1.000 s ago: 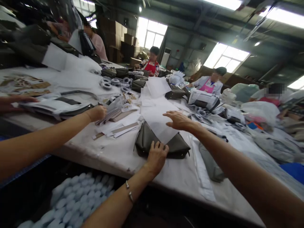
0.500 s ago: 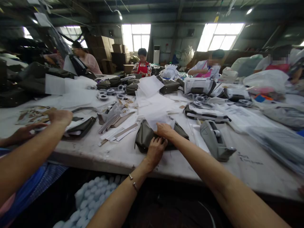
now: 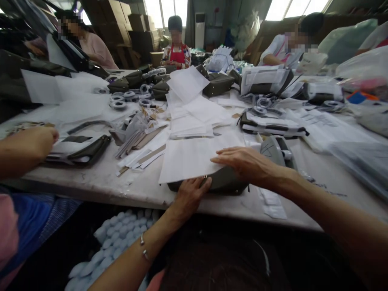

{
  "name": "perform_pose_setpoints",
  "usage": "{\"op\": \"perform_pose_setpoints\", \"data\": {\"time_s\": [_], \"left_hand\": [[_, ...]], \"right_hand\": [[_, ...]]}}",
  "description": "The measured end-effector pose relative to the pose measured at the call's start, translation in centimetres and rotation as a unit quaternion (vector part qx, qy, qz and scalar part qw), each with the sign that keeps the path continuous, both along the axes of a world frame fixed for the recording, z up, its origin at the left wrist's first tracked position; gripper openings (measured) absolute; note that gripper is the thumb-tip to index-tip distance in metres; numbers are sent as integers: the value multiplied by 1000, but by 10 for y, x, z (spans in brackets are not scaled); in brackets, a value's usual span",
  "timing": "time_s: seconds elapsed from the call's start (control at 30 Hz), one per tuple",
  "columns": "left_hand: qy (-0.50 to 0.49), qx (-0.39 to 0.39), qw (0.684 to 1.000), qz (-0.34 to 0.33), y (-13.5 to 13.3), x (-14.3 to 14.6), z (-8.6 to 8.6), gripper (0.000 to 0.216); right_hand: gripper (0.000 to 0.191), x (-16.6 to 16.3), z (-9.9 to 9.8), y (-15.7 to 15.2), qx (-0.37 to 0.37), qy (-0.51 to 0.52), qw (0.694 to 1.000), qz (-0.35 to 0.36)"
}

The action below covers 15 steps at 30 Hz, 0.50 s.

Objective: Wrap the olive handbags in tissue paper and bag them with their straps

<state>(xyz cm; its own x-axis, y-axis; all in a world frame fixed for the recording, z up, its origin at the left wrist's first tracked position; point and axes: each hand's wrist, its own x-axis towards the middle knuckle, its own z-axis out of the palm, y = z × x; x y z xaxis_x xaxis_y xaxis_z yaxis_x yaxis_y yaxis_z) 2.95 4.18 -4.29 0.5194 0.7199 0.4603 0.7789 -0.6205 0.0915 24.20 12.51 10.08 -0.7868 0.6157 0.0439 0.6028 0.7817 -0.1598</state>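
An olive-grey bag [image 3: 226, 184] lies at the near edge of the table [image 3: 100, 186], mostly covered by a white sheet of paper [image 3: 188, 159]. My left hand [image 3: 189, 195] curls around the bag's near edge, fingers closed on it, just under the sheet's edge. My right hand [image 3: 247, 163] lies flat, fingers stretched out, on the paper's right side over the bag.
A grey tape dispenser [image 3: 274, 146] stands right behind my right hand. A co-worker's hand [image 3: 32, 142] rests on another bag [image 3: 87, 148] at left. Paper stacks [image 3: 190, 126], card strips, tape rolls [image 3: 118, 104] and more bags fill the table. Several people work at the far side. White foam pieces [image 3: 119, 236] sit below the table edge.
The white sheet, bunched on the bag before, now lies spread flat over it. My right hand has moved right and flattened on it. My left hand stays on the bag's edge.
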Motion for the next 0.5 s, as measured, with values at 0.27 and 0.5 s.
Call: {"op": "perform_pose_setpoints", "data": {"time_s": [0.27, 0.5], "left_hand": [[-50, -13, 998, -26, 6, -1, -23, 43], [-61, 15, 998, -16, 7, -2, -30, 42]], "right_hand": [[56, 4, -59, -51, -68, -8, 998, 5], [33, -34, -37, -36, -115, -57, 984, -121]]}}
